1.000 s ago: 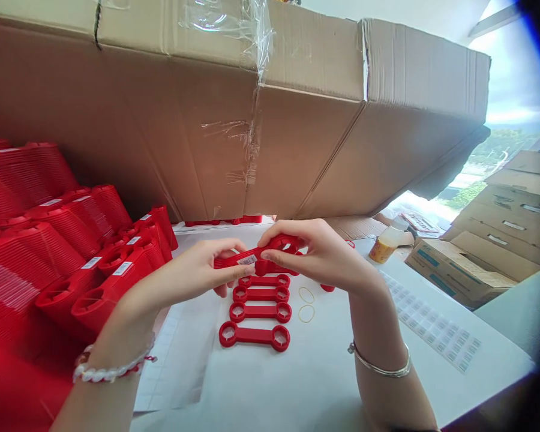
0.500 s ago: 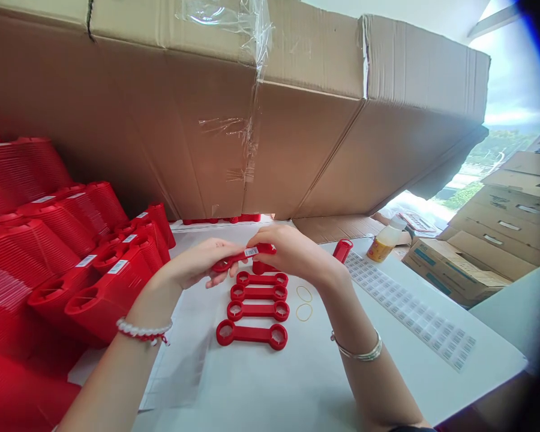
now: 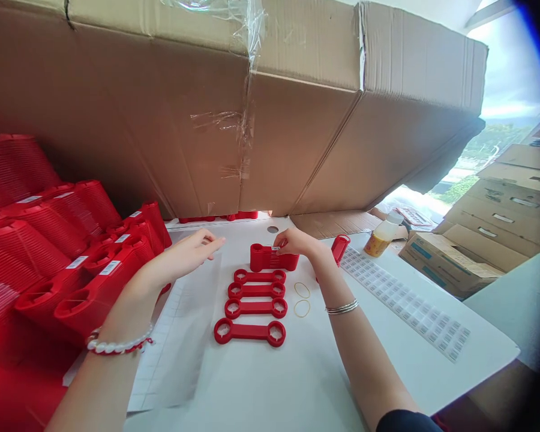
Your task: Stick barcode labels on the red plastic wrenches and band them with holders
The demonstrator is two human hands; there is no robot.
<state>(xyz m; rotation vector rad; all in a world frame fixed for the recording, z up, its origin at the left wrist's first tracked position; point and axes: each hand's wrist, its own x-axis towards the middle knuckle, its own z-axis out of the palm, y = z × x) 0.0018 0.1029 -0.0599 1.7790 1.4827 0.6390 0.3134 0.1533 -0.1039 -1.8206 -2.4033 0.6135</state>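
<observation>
A short stack of red plastic dumbbell-shaped pieces [image 3: 261,259] stands on the white table, a small white label on its top. My right hand [image 3: 297,241] is closed at the stack's right side, its fingertips pinching the labelled top piece. My left hand [image 3: 197,249] hovers left of the stack with fingers stretched out, holding nothing. Toward me lie several single red pieces in a column, the nearest being a dumbbell-shaped piece [image 3: 251,332] with a ring at each end. Two thin yellow rubber bands [image 3: 302,308] rest to their right.
Tall stacks of labelled red pieces [image 3: 94,282] crowd the left side. A sheet of barcode labels [image 3: 405,306], a bottle of yellow liquid [image 3: 381,237] and an open carton [image 3: 450,258] are on the right. A large cardboard box [image 3: 162,132] overhangs the back.
The labelled red piece held between both hands has come down onto the stack under my right hand. My left hand has let go and moved left.
</observation>
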